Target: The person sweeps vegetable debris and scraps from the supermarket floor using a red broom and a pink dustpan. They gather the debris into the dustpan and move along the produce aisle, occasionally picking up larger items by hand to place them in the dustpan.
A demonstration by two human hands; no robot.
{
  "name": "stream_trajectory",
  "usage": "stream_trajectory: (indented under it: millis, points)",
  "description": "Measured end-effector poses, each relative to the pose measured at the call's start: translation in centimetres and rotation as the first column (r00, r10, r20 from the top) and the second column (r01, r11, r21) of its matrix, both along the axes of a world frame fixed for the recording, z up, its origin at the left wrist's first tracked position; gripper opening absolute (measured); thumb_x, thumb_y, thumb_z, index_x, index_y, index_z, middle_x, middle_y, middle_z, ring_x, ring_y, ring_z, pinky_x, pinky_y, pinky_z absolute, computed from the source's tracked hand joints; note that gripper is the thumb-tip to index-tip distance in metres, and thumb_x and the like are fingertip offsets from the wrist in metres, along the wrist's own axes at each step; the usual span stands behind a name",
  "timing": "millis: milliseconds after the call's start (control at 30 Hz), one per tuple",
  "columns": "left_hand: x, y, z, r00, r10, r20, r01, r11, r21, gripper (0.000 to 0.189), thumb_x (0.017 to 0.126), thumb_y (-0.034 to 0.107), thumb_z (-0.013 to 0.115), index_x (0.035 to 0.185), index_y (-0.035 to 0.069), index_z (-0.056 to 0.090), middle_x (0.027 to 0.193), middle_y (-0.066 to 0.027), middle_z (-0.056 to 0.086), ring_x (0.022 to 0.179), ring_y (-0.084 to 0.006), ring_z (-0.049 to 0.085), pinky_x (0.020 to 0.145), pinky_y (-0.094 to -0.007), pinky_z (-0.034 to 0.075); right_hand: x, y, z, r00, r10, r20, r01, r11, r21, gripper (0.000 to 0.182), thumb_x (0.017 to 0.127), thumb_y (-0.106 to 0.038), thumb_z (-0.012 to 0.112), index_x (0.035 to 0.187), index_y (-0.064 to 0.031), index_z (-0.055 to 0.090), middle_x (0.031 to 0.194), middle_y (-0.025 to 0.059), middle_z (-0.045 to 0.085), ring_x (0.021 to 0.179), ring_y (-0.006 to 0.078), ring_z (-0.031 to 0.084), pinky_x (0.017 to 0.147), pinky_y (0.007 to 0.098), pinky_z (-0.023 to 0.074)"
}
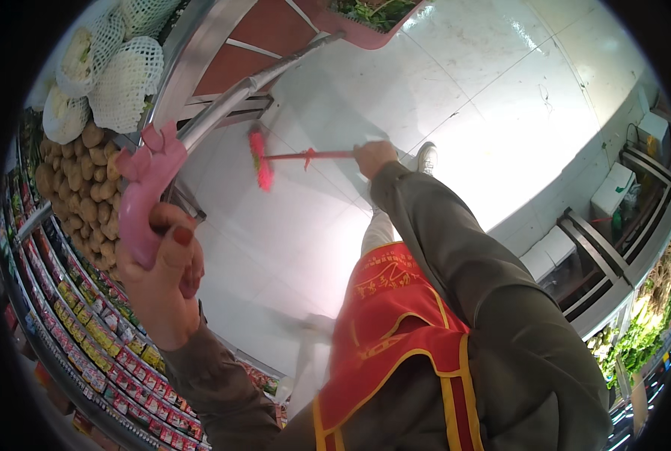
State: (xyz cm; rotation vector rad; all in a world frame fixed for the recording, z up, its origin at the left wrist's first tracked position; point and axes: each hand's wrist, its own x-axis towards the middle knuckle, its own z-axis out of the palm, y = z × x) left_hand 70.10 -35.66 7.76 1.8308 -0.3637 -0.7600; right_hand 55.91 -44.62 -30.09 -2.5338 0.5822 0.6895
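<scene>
My left hand (163,259) grips the pink plastic handle (138,217) of a long-handled dustpan. Its silver pole (251,84) runs away to the pink pan (363,35) at the top of the view, which holds green leafy scraps (375,11). My right hand (376,157) is wrapped around the red stick (332,154) of a broom. The broom's pink bristle head (260,159) rests on the floor, left of my right hand and apart from the pan. A small red strip (308,159) is tied to the stick.
Potatoes (82,186) and net-wrapped cauliflowers (127,82) are on a display at the left, above shelves of small packets (99,338). A metal-framed stand (595,242) with white boxes (611,186) lines the right side, leafy greens (640,332) beyond it. Pale tiles (454,113) cover the floor.
</scene>
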Motion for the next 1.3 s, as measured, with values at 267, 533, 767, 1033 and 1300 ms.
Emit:
stream_trajectory:
  millis: [267, 533, 767, 1033, 1300]
  points:
    - [0.3, -0.6, -1.2, 0.997, 0.018, -0.071, -0.016, 0.999, 0.033, 0.015, 0.076, 0.009, 0.063, 0.080, -0.002, 0.052, 0.060, -0.0010, 0.046, 0.037, -0.0026, 0.033, 0.032, -0.0170, 0.021, -11.3, -11.1, 1.9, 0.985, -0.106, -0.137, 0.098, 0.993, -0.059, 0.018, 0.085, -0.017, 0.043, 0.095, -0.0122, 0.057, 0.076, 0.0068, 0.062, 0.072, 0.0243, 0.062, 0.060, 0.0358, 0.0481]
    - [0.5, -2.8, -1.2, 0.997, 0.062, -0.039, -0.061, 0.997, 0.037, 0.019, 0.076, 0.009, 0.063, 0.085, -0.002, 0.051, 0.064, -0.0021, 0.047, 0.039, -0.0037, 0.034, 0.033, -0.0177, 0.023, -14.8, -14.9, 5.5, 0.999, -0.048, -0.011, 0.047, 0.994, -0.103, 0.033, 0.088, -0.028, 0.042, 0.118, -0.0145, 0.047, 0.066, 0.0086, 0.057, 0.057, 0.0257, 0.057, 0.051, 0.0384, 0.0446]
    - [0.1, -5.5, -1.4, 0.999, -0.012, -0.031, 0.012, 1.000, -0.004, 0.041, 0.075, 0.013, 0.064, 0.108, -0.003, 0.046, 0.073, -0.0024, 0.047, 0.040, -0.0048, 0.035, 0.035, -0.0187, 0.026, -3.2, -20.8, -2.4, 0.996, -0.014, 0.087, 0.031, 0.979, -0.203, 0.024, 0.080, -0.016, 0.048, 0.102, -0.0170, 0.056, 0.072, 0.0044, 0.062, 0.066, 0.0234, 0.061, 0.053, 0.0378, 0.0464]
    - [-1.0, -8.9, -1.4, 0.993, -0.053, -0.103, 0.049, 0.998, -0.039, 0.027, 0.077, 0.014, 0.063, 0.092, -0.002, 0.048, 0.056, -0.0003, 0.041, 0.038, -0.0057, 0.033, 0.034, -0.0183, 0.024, -15.8, -34.9, -0.4, 0.968, -0.251, 0.006, 0.246, 0.944, -0.220, 0.014, 0.083, -0.019, 0.046, 0.091, -0.0146, 0.057, 0.078, 0.0076, 0.061, 0.074, 0.0259, 0.061, 0.061, 0.0388, 0.0484]
    - [-2.2, -12.4, 0.4, 0.999, 0.000, -0.035, 0.000, 1.000, -0.010, 0.022, 0.077, 0.014, 0.061, 0.085, -0.001, 0.046, 0.052, 0.0010, 0.037, 0.036, -0.0059, 0.031, 0.032, -0.0196, 0.019, -38.7, -36.6, 8.0, 0.901, -0.411, -0.138, 0.344, 0.873, -0.346, 0.022, 0.087, -0.029, 0.046, 0.098, -0.0122, 0.054, 0.072, 0.0106, 0.061, 0.066, 0.0280, 0.060, 0.057, 0.0413, 0.0473]
